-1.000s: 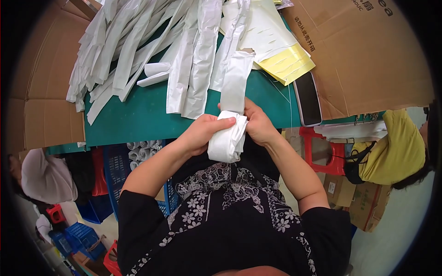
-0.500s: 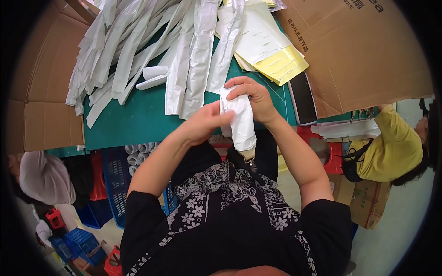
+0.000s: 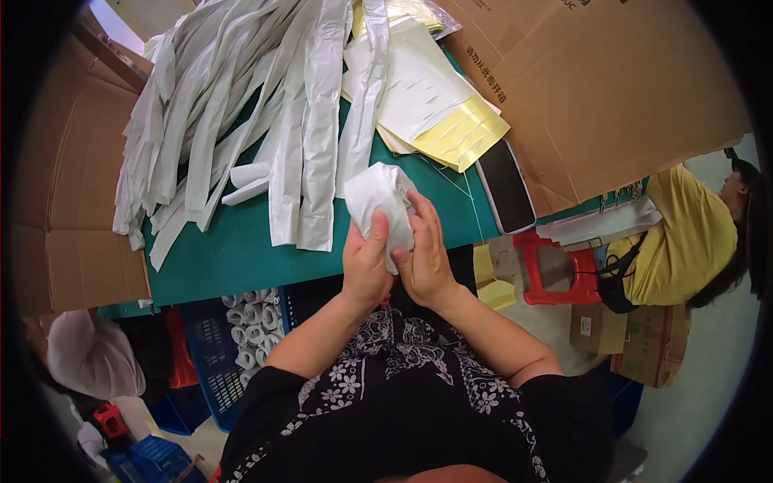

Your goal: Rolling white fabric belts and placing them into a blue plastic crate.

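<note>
Over the front edge of the green tabletop (image 3: 233, 266), both hands close around a rolled-up bundle of white paper wrapping (image 3: 372, 189). My left hand (image 3: 366, 262) grips its near left side with the thumb upright against it. On the right side, my right hand (image 3: 427, 262) wraps its fingers around the bundle. What lies inside the roll is hidden. Long white paper-wrapped strips (image 3: 318, 145) fan out on the table ahead of my hands. A small loose curl of white paper (image 3: 248, 175) rests beside them.
Yellow-edged white sheets (image 3: 427, 97) and a phone (image 3: 503, 185) lie to the right, beside a large cardboard flap (image 3: 596, 105). Cardboard (image 3: 72, 185) also borders the left. Below the table, a blue crate (image 3: 205, 346) holds several white rolls (image 3: 256, 322). People sit at both sides; a red stool (image 3: 531, 274) stands right.
The wrapped strip hung lengthwise between my hands, with a tan strap end and metal clasp showing. Now it is a compact roll, the clasp is out of sight, and both hands enclose it.
</note>
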Motion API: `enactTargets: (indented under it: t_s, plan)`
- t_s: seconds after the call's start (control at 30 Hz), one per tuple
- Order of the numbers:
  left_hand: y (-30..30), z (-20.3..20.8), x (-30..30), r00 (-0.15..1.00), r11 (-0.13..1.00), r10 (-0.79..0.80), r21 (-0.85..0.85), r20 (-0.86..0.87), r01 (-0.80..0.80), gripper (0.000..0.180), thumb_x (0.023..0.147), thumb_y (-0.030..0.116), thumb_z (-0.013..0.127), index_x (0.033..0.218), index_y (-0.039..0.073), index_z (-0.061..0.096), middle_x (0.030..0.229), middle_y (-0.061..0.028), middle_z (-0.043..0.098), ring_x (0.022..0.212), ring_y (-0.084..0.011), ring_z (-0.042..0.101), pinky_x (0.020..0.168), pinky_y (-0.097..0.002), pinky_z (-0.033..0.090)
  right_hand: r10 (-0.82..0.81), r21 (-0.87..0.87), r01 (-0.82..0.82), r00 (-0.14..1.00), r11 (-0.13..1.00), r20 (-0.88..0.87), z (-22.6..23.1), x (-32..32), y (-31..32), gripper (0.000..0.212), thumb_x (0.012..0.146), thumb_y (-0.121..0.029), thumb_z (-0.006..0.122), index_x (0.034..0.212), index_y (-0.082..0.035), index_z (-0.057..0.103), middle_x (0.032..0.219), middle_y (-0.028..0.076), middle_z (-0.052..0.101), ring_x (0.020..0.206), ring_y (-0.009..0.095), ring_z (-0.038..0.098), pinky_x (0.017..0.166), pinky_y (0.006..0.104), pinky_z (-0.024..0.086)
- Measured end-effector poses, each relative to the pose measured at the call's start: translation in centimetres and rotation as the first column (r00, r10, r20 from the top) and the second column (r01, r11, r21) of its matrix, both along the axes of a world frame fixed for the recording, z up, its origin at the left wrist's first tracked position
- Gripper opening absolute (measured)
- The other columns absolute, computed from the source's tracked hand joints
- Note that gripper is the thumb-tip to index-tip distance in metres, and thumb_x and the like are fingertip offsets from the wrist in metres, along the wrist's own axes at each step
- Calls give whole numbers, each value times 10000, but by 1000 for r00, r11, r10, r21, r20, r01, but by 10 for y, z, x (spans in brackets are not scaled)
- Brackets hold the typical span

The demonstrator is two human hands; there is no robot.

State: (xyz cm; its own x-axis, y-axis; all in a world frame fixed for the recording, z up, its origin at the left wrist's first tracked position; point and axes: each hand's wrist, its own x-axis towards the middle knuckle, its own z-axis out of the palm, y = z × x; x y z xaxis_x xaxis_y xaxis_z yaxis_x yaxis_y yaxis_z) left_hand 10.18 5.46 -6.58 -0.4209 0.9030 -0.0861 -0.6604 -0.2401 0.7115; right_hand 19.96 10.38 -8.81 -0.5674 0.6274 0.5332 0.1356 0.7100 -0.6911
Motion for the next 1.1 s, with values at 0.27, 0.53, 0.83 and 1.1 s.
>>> enactTargets:
  t_s: [0.27, 0.53, 0.83, 1.1]
  plan:
    - [6, -8, 13, 932, 979, 192, -3, -308, -203, 407, 954, 289, 394, 1246, 7, 361, 1156, -98, 500, 1031, -185, 513, 873, -307, 412, 87, -66, -86, 996, 994, 27, 0, 5, -1, 329, 816, -122, 579, 1054, 32, 412, 1331, 276, 264, 1203, 444, 327, 986, 493, 293]
    - [14, -2, 13, 924, 981, 186, 6, -335, -195, 646, 893, 533, 377, 1212, -29, 380, 1145, -121, 502, 1017, -191, 514, 864, -299, 405, 205, -308, -225, 974, 924, -96, 7, 21, 16, 330, 859, -163, 527, 1112, 33, 448, 1296, 251, 318, 1220, 395, 315, 1004, 433, 275]
    - [50, 28, -22, 845, 972, 208, 201, -493, -122, 854, 792, 743, 233, 1005, -33, 521, 954, -139, 540, 854, -189, 517, 761, -312, 402, 453, -541, -446, 882, 713, -129, 35, 51, 44, 471, 914, -278, 455, 1241, 49, 371, 1284, 238, 369, 1186, 345, 386, 992, 360, 294]
    - [100, 29, -39, 878, 979, -133, 77, -461, 188, 842, 858, 671, 105, 765, -8, 595, 712, -54, 553, 665, -133, 505, 650, -238, 390, 248, -263, -250, 968, 932, -43, 36, 43, 64, 474, 888, -246, 502, 1239, 46, 379, 1249, 257, 408, 1154, 362, 421, 968, 365, 326]
